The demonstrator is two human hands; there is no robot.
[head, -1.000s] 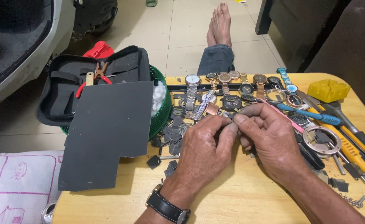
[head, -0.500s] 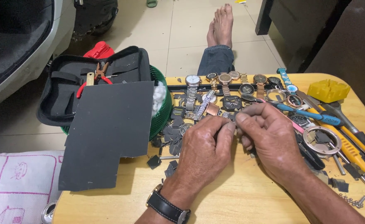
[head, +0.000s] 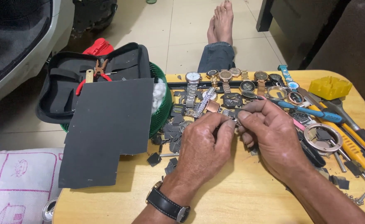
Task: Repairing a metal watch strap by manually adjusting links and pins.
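Your left hand and right hand meet knuckle to knuckle over the middle of the wooden surface, palms down, wrists coming from the near edge. Both grips are pinched shut, thumb against forefinger, on a small metal watch band piece held between them just above the surface. A black sheet overhangs the left edge, with an open black tool case beyond it over tiled floor. A row of wristwatches lies along the far side; blue and yellow tools crowd the right. The piece looks silvery, linked, mostly hidden by your fingers.
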